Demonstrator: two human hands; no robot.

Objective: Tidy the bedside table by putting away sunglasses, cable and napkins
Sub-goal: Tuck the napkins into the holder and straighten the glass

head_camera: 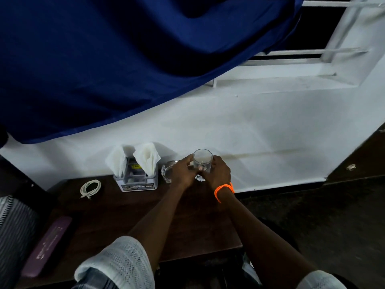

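Glass, clear and upright, stood at the back edge of the dark tabletop (125,215), and both hands were on it: the left hand (183,171) curled round its left side, the right hand (217,173) round its right, so each grip was grasping the tumbler (203,160). A crumpled scrap of white napkin (200,178) lay at its foot between the hands, touching or just beside the base; which could not be told. Judged risks: the tumbler might knock the glass ashtray (167,171) just beside the left hand, or tip if lifted unevenly, and the scrap might be dragged off the edge. Counted: one tumbler, one ashtray, one crumpled scrap, two folded napkins (149,158) standing in one holder (138,182), one coiled white cable (90,187) lying near the holder's left, one purple case (46,245) well apart at the near left edge. No sunglasses were visible.
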